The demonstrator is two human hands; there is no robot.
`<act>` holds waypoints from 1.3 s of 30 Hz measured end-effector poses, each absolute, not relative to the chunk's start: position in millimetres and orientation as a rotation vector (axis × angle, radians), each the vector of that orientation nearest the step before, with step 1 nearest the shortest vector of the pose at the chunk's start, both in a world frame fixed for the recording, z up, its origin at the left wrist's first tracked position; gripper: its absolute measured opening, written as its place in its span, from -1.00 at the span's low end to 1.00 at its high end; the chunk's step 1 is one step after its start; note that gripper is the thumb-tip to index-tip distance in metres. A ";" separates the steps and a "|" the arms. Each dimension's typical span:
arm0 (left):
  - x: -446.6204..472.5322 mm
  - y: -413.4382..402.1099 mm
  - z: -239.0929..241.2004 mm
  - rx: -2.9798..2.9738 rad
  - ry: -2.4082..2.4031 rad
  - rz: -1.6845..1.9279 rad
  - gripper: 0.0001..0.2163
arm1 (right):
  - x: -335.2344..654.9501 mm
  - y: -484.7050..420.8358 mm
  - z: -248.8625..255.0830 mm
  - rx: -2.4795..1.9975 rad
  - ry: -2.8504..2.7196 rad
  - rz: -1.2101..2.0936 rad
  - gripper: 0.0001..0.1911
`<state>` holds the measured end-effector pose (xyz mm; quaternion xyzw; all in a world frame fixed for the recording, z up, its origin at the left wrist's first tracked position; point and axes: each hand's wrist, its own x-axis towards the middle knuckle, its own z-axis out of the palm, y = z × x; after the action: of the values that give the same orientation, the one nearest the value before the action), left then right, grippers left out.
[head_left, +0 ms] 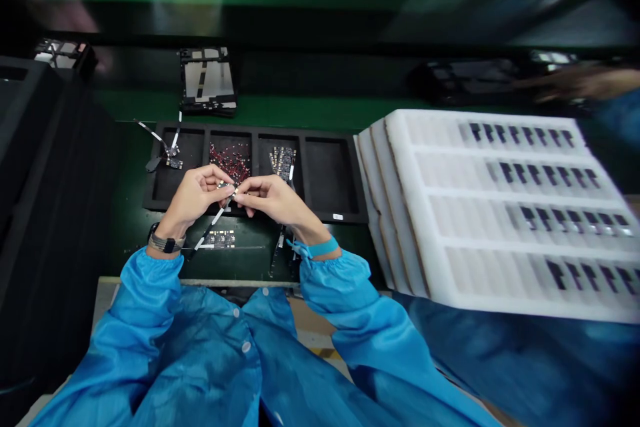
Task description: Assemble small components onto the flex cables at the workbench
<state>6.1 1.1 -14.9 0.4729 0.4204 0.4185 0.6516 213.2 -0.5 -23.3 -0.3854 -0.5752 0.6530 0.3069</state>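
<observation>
Left hand (pixel 193 203) and right hand (pixel 277 203) pinch a small board (pixel 227 185) between their fingertips, grip closed, above the front part of the black tray (pixel 255 135). Fingers hide most of the board; its details can't be made out. A white ribbon (pixel 213 220) trails from it toward the tabletop (pixel 127 193). Red parts (pixel 230 161), kind unclear, fill the tray compartment just beyond the hands.

The packing tray (pixel 400 147) is rough white foam, the parts tray (pixel 330 173) matt black plastic, and the smock (pixel 200 360) thin, glossy blue cloth.
</observation>
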 end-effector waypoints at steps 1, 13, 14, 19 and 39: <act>6.0 1.4 -16.1 1.057 0.945 0.946 -0.63 | 212.7 -0.5 -23.5 -1.018 -1.495 1.725 -0.55; 2.8 -0.4 -10.9 1.044 0.942 0.936 -0.64 | 213.0 0.1 -26.2 -1.002 -1.613 1.524 -0.59; -1.1 -0.4 -7.7 1.046 0.949 0.952 -0.66 | 215.8 2.7 -25.1 -1.009 -1.663 1.404 -0.62; -35.4 3.4 7.0 0.898 0.976 1.219 -0.76 | 225.1 33.7 -23.0 -1.189 -1.881 0.835 -0.84; -67.0 18.6 -9.5 0.680 0.863 1.522 -0.78 | 190.2 85.7 -38.9 -1.221 -1.872 0.843 -0.94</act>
<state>-67.0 18.6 -9.5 0.2922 0.3707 0.6541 0.5910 190.2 85.7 -38.9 -0.4754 -0.7289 0.3280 0.3676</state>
